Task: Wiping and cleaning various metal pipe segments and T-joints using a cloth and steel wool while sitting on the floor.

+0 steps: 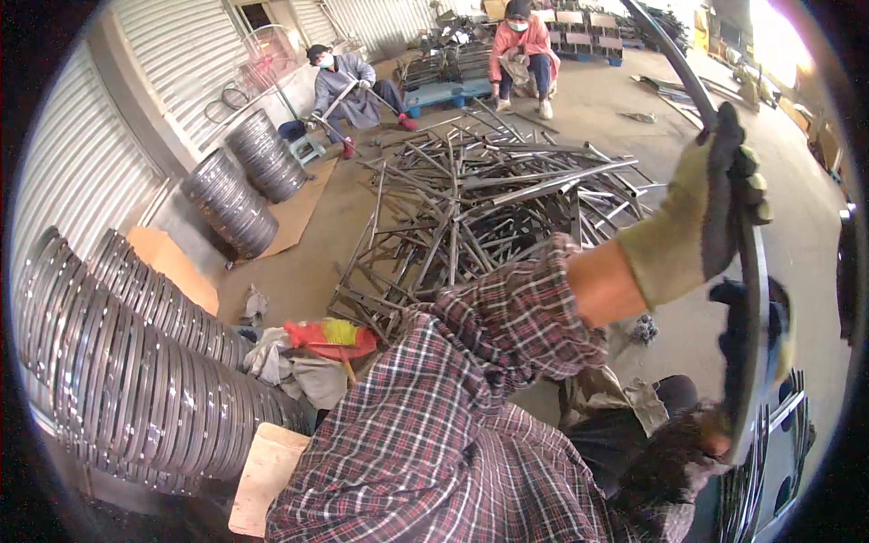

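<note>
A long curved metal bar (754, 271) runs down the right side, from the top edge to beside my right forearm. My left hand (692, 213), in a pale glove with a dark coated palm, reaches across to the right and is closed round the bar's upper part. Lower down, my right hand (778, 330), in a glove with dark blue coating, is closed on the same bar, which partly hides it. Both my sleeves are plaid. Below the right hand stand several thin dark metal strips (756, 493).
A tangled heap of metal tubes (453, 208) covers the floor ahead. Tall stacks of metal hoops (136, 362) stand at left, with more hoop stacks (231, 204) behind. Two people (348, 90) sit beyond the heap, near a blue pallet (444, 93). Cloths (303, 371) lie at my left.
</note>
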